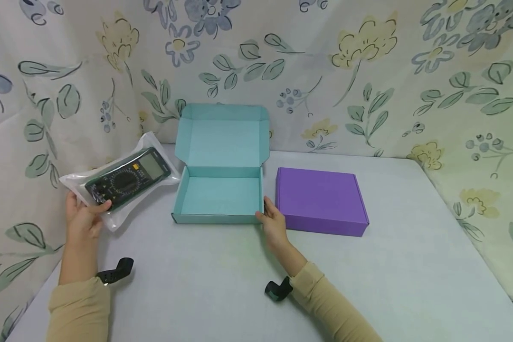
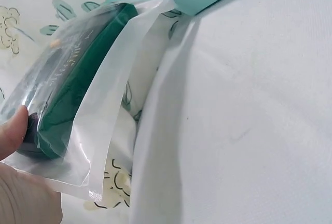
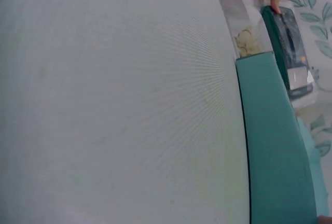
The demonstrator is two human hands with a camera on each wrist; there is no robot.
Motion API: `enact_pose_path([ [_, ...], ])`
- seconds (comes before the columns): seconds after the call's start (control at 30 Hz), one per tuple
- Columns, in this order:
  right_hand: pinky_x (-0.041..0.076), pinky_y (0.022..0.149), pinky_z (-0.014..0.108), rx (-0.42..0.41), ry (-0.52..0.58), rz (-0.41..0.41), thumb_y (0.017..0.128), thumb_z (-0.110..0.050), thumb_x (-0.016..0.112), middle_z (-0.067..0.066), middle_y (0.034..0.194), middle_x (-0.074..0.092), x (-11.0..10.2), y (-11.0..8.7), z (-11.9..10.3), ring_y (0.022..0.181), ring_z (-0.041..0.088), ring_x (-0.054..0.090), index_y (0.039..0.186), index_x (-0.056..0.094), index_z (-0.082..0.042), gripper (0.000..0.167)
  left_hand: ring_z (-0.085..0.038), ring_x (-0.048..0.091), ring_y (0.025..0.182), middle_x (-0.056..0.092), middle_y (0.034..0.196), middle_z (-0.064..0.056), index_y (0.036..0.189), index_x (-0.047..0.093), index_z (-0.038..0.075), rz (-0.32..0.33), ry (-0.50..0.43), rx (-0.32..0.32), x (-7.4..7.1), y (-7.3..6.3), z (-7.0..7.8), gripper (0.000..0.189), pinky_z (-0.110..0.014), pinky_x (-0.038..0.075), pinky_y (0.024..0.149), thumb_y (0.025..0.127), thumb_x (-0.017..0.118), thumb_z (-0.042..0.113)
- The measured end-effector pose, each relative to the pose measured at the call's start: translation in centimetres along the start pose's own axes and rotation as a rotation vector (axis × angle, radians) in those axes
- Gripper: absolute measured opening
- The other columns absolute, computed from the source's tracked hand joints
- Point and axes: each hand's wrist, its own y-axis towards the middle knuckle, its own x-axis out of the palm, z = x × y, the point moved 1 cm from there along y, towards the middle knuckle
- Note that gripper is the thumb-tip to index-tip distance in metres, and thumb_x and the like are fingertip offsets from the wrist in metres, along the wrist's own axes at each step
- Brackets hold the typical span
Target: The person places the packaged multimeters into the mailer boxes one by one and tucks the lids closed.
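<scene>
My left hand (image 1: 84,216) grips the lower left end of a multimeter (image 1: 128,178) sealed in a clear plastic bag (image 1: 119,221). The thumb lies over its front, and the meter tilts with its screen end up to the right. In the left wrist view the green side of the multimeter (image 2: 78,84) shows through the bag. A teal cardboard box (image 1: 222,194) stands with its lid raised and nothing inside. At its front right corner my right hand (image 1: 275,225) pinches the wall, thumb on the front side. Only a fingertip of that hand shows in the right wrist view.
A closed purple box (image 1: 322,197) lies just right of the teal one. Both stand on a white-covered table (image 1: 196,285). A floral curtain (image 1: 308,71) hangs behind and along the sides. Each wrist wears a black camera mount (image 1: 117,270).
</scene>
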Motion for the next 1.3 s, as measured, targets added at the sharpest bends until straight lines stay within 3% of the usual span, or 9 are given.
enact_pose_path([
  [0.27,0.020,0.117,0.037,-0.004,0.000,0.045,0.096,0.007,0.051,0.019,0.158,0.019,-1.0,0.2,-0.7,0.146,0.030,0.016,0.151,0.026,0.004,0.060,-0.015,0.028,0.140,0.037,0.151,0.001,0.134,0.047,0.021,-0.061,0.040,0.066,3.0,0.2,-0.3,0.095,-0.026,0.058,0.059,0.065,0.049,-0.045],
  [0.47,0.020,0.117,0.038,-0.009,0.003,0.029,0.097,0.006,0.051,0.020,0.158,0.019,-0.9,0.3,-0.7,0.146,0.031,0.015,0.150,0.026,0.004,0.059,-0.014,0.037,0.132,0.044,0.144,0.001,0.130,0.050,0.020,-0.067,0.024,0.074,3.7,-0.4,0.6,0.094,-0.027,0.058,0.055,0.063,0.050,-0.046],
  [0.77,0.021,0.116,0.039,0.005,-0.007,0.023,0.097,0.006,0.051,0.021,0.158,0.019,-0.4,0.0,-0.2,0.146,0.032,0.015,0.150,0.026,0.004,0.059,-0.011,0.024,0.141,0.037,0.153,0.001,0.140,0.045,0.018,-0.064,0.275,0.136,4.9,-1.9,2.6,0.091,-0.021,0.056,0.055,0.071,0.051,-0.041],
  [0.87,0.021,0.116,0.039,0.009,-0.002,0.019,0.097,0.006,0.051,0.021,0.158,0.019,-0.3,-0.1,0.0,0.146,0.033,0.015,0.150,0.025,0.005,0.059,-0.011,0.026,0.140,0.039,0.151,0.002,0.139,0.048,0.018,-0.046,0.274,0.156,5.5,-2.4,3.2,0.089,-0.022,0.056,0.054,0.072,0.051,-0.040],
  [0.93,0.021,0.116,0.039,0.008,-0.002,0.010,0.097,0.007,0.051,0.022,0.157,0.018,-0.2,0.0,0.0,0.146,0.033,0.015,0.150,0.024,0.005,0.060,-0.012,0.029,0.138,0.043,0.148,0.000,0.136,0.051,0.017,-0.045,0.226,0.165,5.8,-2.8,3.4,0.088,-0.023,0.056,0.053,0.070,0.051,-0.041],
  [1.0,0.021,0.116,0.040,0.006,-0.005,0.004,0.097,0.006,0.051,0.022,0.157,0.018,0.0,0.1,0.0,0.146,0.033,0.015,0.150,0.025,0.005,0.060,-0.012,0.031,0.137,0.047,0.144,-0.001,0.133,0.052,0.016,-0.068,0.178,0.152,6.0,-3.2,3.5,0.088,-0.023,0.057,0.055,0.067,0.052,-0.042],
  [1.13,0.022,0.116,0.038,0.003,-0.016,0.011,0.097,0.005,0.052,0.020,0.158,0.020,0.2,0.1,0.1,0.146,0.032,0.017,0.151,0.027,0.003,0.059,-0.013,0.028,0.140,0.052,0.138,0.000,0.131,0.051,0.016,-0.146,0.128,0.067,6.5,-3.9,2.6,0.090,-0.025,0.058,0.061,0.063,0.057,-0.042],
  [1.3,0.023,0.116,0.035,-0.017,-0.008,0.020,0.097,0.003,0.053,0.020,0.157,0.020,0.3,-0.4,0.0,0.145,0.032,0.017,0.150,0.028,0.003,0.060,-0.017,0.019,0.145,0.039,0.152,0.002,0.139,0.047,0.022,-0.246,0.249,-0.014,7.6,-4.6,0.4,0.092,-0.020,0.057,0.070,0.069,0.061,-0.036],
])
